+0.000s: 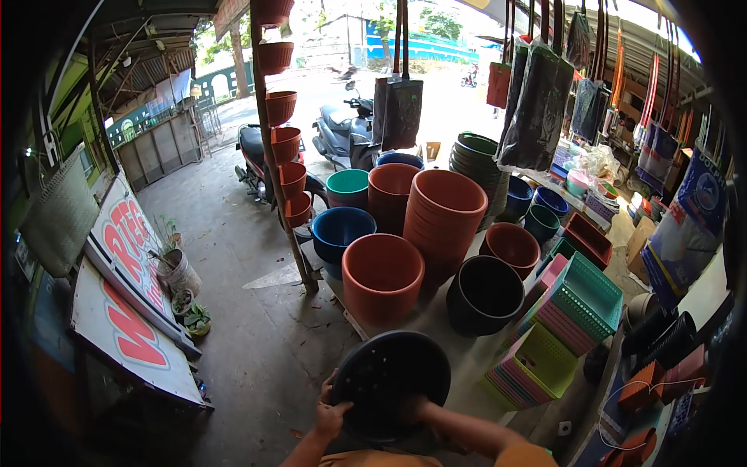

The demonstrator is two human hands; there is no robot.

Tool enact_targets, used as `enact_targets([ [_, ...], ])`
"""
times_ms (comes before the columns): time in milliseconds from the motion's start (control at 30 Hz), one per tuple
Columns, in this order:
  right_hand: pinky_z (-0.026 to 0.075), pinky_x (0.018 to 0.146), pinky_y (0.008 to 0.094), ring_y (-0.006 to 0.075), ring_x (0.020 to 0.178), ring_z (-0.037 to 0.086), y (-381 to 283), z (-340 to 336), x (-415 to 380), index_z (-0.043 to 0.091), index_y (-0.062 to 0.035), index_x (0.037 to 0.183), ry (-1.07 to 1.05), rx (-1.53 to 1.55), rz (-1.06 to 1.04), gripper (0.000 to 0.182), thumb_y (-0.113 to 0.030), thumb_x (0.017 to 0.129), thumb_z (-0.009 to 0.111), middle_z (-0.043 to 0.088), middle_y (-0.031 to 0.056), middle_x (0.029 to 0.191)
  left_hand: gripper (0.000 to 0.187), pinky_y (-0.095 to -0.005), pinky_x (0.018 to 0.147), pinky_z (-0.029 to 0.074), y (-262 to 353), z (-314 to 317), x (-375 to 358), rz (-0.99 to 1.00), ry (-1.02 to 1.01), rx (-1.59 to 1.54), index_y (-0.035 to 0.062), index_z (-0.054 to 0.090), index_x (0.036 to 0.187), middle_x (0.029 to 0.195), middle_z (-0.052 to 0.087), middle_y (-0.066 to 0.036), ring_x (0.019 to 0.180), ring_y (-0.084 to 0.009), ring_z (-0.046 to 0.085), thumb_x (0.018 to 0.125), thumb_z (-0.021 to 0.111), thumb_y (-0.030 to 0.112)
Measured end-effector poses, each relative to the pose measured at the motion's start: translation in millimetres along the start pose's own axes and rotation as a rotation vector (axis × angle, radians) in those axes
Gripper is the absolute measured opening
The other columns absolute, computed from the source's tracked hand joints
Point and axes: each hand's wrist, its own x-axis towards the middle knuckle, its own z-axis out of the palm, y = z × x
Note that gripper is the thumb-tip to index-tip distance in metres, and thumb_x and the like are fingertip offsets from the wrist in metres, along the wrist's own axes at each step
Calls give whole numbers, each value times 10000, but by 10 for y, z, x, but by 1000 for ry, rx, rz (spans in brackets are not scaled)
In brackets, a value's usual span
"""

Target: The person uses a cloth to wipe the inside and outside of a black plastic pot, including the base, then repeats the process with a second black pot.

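Note:
A round black basin (381,366) is held low in front of my body, its dark inside facing me, with small pale spots on it. My left hand (330,409) grips the basin's left rim, fingers behind it and thumb in front. My right hand (412,411) reaches into the lower right part of the basin; its fingers are dark and blurred. Just beyond the basin stand an orange-brown pot (383,272) and a black pot (486,296).
Stacked terracotta pots (443,210), a blue pot (342,229) and plastic baskets (545,362) fill the table. A wooden pole (284,187) carries small pots. Signboards (132,335) lean at left. Motorcycles (342,132) stand beyond. Bags (537,109) hang above.

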Motion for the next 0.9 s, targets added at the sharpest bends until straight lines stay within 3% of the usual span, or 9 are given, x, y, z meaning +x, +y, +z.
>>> enact_targets([
  [67, 429, 1021, 453, 307, 1238, 524, 300, 92, 30, 392, -142, 1466, 368, -379, 147, 583, -246, 899, 480, 504, 153, 1388, 790, -321, 1068, 372, 244, 147, -49, 31, -8, 46, 60, 401, 1418, 1448, 425, -50, 1251, -162, 481, 691, 608, -169],
  [200, 214, 1166, 382, 208, 1399, 346, 692, -387, 205, 379, -106, 1468, 823, -946, 9, 575, -254, 915, 437, 421, 61, 1492, 720, -320, 1072, 355, 449, 291, 20, -7, -12, 82, 50, 475, 1358, 1449, 413, -57, 1264, -191, 474, 684, 616, -160],
  [333, 169, 1182, 364, 182, 1403, 339, 725, -678, 358, 391, -106, 1461, 945, -1079, -106, 543, -229, 932, 399, 386, 24, 1520, 649, -317, 1066, 358, 283, 82, 211, 132, -79, 324, 39, 532, 1296, 1441, 418, -56, 1272, -202, 469, 683, 619, -154],
  [433, 196, 1179, 355, 202, 1404, 340, 614, -737, 384, 445, -102, 1427, 631, -987, -53, 537, -259, 913, 428, 416, 71, 1496, 633, -321, 1055, 379, 421, 15, 271, 27, -27, 99, 40, 556, 1271, 1449, 410, -57, 1277, -205, 467, 673, 621, -156],
  [667, 177, 1149, 583, 281, 1401, 346, -477, -580, -80, 501, -124, 1389, 308, -247, 65, 520, -359, 930, 438, 451, 170, 1449, 526, -338, 1063, 385, 770, 90, 281, 36, 114, -144, 23, 617, 1153, 1493, 369, -83, 1304, -207, 452, 667, 612, -178],
  [733, 195, 1162, 518, 317, 1392, 346, -732, -467, 23, 506, -159, 1389, 326, 187, -9, 514, -445, 983, 376, 448, 175, 1449, 486, -334, 1065, 377, 724, 131, 274, 6, 140, -193, 20, 626, 1128, 1498, 363, -90, 1309, -204, 448, 683, 614, -175],
  [800, 304, 1121, 444, 336, 1317, 444, -1053, -646, -90, 479, -19, 1375, 321, 854, -72, 651, -532, 991, 364, 502, 189, 1391, 357, -317, 1065, 360, 422, 65, 278, 212, 120, -65, 16, 631, 1118, 1502, 356, -97, 1284, -194, 470, 785, 658, -108],
  [833, 304, 1121, 444, 336, 1317, 444, -1125, -735, -59, 479, -19, 1375, 321, 860, -67, 651, -532, 991, 364, 502, 189, 1391, 357, -317, 1065, 360, 345, 75, 258, 206, 116, -64, 16, 631, 1118, 1502, 356, -97, 1284, -194, 470, 785, 658, -108],
  [900, 367, 1084, 406, 328, 1215, 530, -1198, -875, -20, 508, -55, 1336, 11, 1876, -103, 616, -548, 999, 357, 573, 155, 1312, 330, -308, 1059, 348, 209, 85, 217, 236, 139, 58, 9, 576, 1224, 1474, 396, -83, 1234, -162, 493, 914, 664, 78],
])
